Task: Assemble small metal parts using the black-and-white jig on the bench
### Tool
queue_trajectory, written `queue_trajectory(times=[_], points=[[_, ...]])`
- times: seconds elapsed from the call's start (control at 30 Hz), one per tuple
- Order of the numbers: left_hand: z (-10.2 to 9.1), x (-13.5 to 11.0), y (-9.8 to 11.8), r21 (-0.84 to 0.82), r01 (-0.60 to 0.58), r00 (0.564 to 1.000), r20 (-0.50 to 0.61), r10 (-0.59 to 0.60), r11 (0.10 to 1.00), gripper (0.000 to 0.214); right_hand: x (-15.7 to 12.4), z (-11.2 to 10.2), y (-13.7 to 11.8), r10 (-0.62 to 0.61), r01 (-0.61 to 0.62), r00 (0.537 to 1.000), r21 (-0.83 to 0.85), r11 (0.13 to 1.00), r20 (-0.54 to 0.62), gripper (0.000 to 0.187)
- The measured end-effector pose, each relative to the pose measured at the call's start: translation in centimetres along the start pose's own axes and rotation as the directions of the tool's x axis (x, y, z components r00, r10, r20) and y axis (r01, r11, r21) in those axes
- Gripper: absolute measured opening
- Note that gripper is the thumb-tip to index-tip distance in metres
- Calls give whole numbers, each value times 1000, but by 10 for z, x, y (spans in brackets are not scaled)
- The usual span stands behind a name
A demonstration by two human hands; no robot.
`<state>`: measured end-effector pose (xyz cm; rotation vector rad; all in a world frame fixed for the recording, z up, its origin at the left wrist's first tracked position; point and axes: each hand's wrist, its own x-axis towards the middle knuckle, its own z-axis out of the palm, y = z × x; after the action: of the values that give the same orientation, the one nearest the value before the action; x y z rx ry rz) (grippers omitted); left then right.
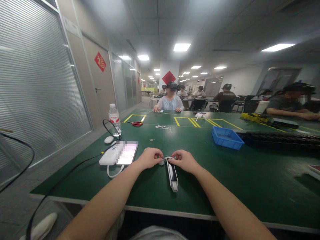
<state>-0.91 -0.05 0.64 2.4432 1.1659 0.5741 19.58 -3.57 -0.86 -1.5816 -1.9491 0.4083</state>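
Observation:
On the green table, a narrow black-and-white strip with a pale tip lies lengthwise toward me. Small metallic-looking parts show at its far end, too small to identify. My right hand is closed, thumb and fingers pinching at that far end. Just left of it, my left hand is closed, its fingertips pinched on something small beside the same end. A small greyish piece sits under the left fingertips, partly hidden.
To the left are a white power bank, a lit phone, a bottle and black cable. A blue tray stands at right. Beyond lie red-handled pliers and small metal bits. Another person sits opposite.

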Motion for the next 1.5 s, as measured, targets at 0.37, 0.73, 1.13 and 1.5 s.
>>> queue_trajectory(times=[0.37, 0.73, 1.13, 1.5], points=[[2, 0, 1, -37, -14, 1000, -15, 13, 999, 15, 0, 0, 0, -5, 5, 1000, 10, 1000, -3, 35], [1, -1, 5, -90, 6, 1000, -25, -8, 996, 17, -1, 0, -1, 11, -11, 1000, 16, 1000, 0, 34], [-4, -3, 6, 61, 41, 999, -20, -40, 997, 19, 1, 1, 1, 2, -2, 1000, 8, 1000, 4, 33], [-2, -3, 6, -22, 35, 999, -21, -36, 999, 19, 1, 1, 0, 21, -21, 1000, 35, 999, 11, 35]])
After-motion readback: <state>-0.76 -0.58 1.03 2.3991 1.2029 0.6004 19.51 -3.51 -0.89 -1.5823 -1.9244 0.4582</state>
